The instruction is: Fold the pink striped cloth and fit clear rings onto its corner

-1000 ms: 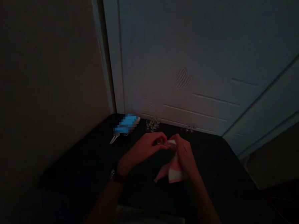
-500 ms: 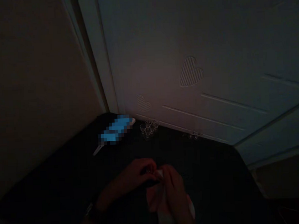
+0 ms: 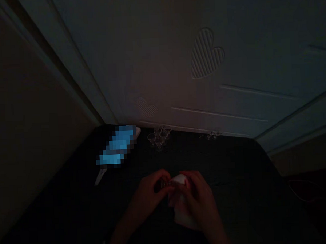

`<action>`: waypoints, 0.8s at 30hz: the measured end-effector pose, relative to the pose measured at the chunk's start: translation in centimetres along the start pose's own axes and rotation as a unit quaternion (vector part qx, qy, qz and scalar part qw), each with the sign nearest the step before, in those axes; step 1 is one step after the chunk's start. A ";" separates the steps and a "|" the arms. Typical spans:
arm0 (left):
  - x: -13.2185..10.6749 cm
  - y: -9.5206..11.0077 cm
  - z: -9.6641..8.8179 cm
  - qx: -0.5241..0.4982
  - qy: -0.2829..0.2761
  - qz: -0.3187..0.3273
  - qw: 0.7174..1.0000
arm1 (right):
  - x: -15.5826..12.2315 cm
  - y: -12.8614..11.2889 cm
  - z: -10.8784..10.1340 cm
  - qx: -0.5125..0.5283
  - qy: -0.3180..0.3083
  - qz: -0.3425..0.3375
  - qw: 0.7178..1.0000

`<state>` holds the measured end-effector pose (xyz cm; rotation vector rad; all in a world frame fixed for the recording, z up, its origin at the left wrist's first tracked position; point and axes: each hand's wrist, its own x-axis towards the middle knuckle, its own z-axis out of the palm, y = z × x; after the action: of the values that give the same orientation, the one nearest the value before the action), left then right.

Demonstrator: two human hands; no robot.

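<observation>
Over the dark table, my left hand (image 3: 155, 188) has its fingers curled round a small clear glass (image 3: 163, 184), mostly hidden by the fingers. A pale pink-and-white cloth (image 3: 184, 215) is gripped in my right hand (image 3: 201, 193), its lower part hanging below the fingers. The top of the cloth is bunched against the glass, where the two hands almost meet. Dim light hides the finer detail. Farther back, several small clear glasses (image 3: 159, 137) stand in a cluster by the wall panel.
On the left of the dark tabletop (image 3: 143, 159) lies a device with a lit, pixelated blue screen (image 3: 116, 146) and a pale strip at its near end. More small clear items (image 3: 213, 134) sit at the back edge. A pale panel with raised hearts (image 3: 207, 54) rises behind.
The view has tilted and shifted. My right hand has turned, its fingers now over the top of the cloth, which bunches higher by the glass. My left hand keeps its hold.
</observation>
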<state>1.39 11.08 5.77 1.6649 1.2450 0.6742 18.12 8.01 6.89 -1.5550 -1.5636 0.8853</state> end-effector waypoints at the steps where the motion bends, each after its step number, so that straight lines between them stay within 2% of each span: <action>1: -0.1 -0.2 0.3 0.000 -0.006 -0.003 1.000 | -0.2 0.1 0.1 -0.006 0.009 0.012 1.000; 6: -0.8 -1.0 1.6 0.022 0.009 -0.027 0.999 | -1.3 0.3 0.7 -0.032 0.037 0.072 0.996; 12: -1.5 -0.3 3.4 -0.089 -0.044 -0.066 0.993 | -3.0 -0.7 0.8 -0.015 0.120 0.164 0.979; 16: -2.3 0.0 4.4 -0.125 -0.080 -0.089 0.985 | -4.2 -1.0 0.6 -0.005 0.170 0.196 0.966; 19: -2.2 -0.1 4.1 -0.119 -0.079 -0.090 0.986 | -4.2 -0.7 0.2 0.003 0.151 0.192 0.970; 24: -0.9 -0.3 2.7 -0.099 -0.032 -0.096 0.990 | -2.4 0.6 -1.1 0.004 0.057 0.137 0.989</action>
<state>3.15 9.32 4.42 1.3737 1.2315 0.6003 19.34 5.57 6.84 -1.8108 -1.2833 0.9310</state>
